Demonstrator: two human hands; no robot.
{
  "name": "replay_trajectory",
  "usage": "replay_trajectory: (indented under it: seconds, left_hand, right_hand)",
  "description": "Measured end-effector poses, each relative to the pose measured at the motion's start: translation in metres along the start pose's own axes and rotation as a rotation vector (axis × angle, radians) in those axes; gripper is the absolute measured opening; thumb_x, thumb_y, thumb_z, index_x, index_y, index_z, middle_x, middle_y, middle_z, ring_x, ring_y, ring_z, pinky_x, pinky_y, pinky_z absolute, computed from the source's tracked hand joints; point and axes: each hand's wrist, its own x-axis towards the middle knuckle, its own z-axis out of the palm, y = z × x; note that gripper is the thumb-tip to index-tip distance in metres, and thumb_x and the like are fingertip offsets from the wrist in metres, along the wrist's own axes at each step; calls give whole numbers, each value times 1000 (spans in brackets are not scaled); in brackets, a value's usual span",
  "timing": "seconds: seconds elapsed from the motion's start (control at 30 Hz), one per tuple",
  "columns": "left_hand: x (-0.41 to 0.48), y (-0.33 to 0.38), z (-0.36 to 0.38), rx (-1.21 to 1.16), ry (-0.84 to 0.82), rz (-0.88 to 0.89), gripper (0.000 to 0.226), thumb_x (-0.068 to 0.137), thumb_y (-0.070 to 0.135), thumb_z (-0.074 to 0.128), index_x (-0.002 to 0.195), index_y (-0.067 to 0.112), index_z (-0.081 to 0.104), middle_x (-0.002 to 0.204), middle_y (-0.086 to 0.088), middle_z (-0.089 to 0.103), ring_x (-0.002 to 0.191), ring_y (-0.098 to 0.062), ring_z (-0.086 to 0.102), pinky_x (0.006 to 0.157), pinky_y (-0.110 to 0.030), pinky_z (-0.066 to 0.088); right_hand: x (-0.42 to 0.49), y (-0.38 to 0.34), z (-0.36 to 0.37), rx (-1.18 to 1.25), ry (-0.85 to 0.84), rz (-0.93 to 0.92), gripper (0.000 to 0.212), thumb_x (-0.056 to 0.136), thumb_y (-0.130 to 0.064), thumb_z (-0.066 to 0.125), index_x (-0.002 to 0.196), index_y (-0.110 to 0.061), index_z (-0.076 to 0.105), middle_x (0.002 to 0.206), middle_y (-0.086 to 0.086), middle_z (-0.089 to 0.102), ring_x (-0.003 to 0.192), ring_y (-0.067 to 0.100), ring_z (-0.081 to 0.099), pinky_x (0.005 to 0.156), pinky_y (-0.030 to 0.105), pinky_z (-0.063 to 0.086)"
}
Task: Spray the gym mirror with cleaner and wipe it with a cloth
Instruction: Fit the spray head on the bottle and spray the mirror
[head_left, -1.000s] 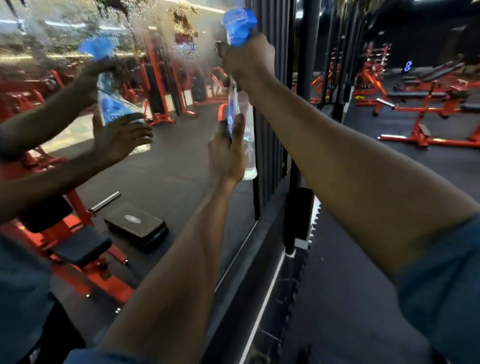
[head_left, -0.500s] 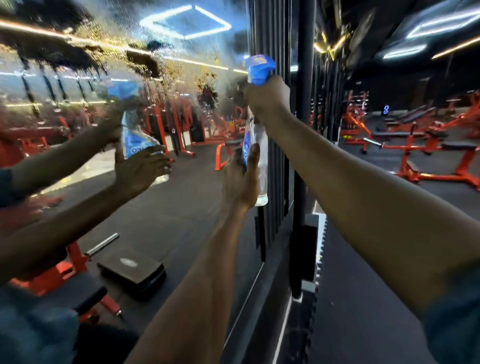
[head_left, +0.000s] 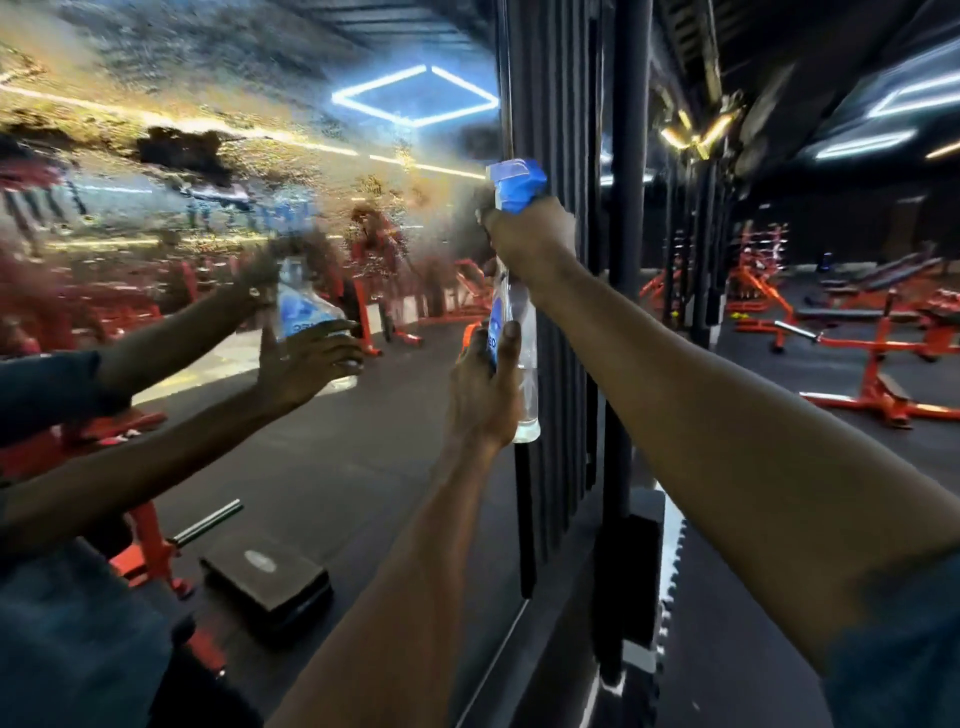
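A clear spray bottle with a blue trigger head is held upright near the right edge of the gym mirror. My right hand grips its neck just under the blue head, nozzle pointing left at the glass. My left hand cups the lower body of the bottle from the near side. The upper part of the mirror is covered with wet spray droplets. Both arms and the bottle are reflected in the glass on the left. No cloth is in view.
A black slatted wall panel and a black post border the mirror on the right. Orange gym benches and racks stand on the dark floor to the right. The mirror reflects a black step box and orange machines.
The view has tilted up and the bottle sits lower in frame. More of the droplet-covered upper mirror shows. Both hands keep the same hold on the bottle.
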Motion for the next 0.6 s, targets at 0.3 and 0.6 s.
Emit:
replay_trajectory:
  seconds: [0.3, 0.6]
  left_hand:
    - [51, -15, 106, 70, 122, -123, 75, 88, 80, 29, 99, 14, 64, 86, 0, 64, 78, -4, 59, 72, -25, 42]
    - [70, -15, 136, 192, 192, -130, 70, 87, 85, 27, 97, 24, 59, 82, -2, 64, 78, -15, 62, 67, -25, 40]
  right_hand:
    - [99, 57, -30, 36, -148, 31, 18, 92, -28, 71, 82, -18, 59, 82, -3, 65, 67, 13, 63, 57, 21, 50]
    - [131, 69, -44, 82, -231, 1, 23, 92, -27, 69, 78, -20, 53, 77, -5, 58, 80, 20, 64, 76, 30, 55]
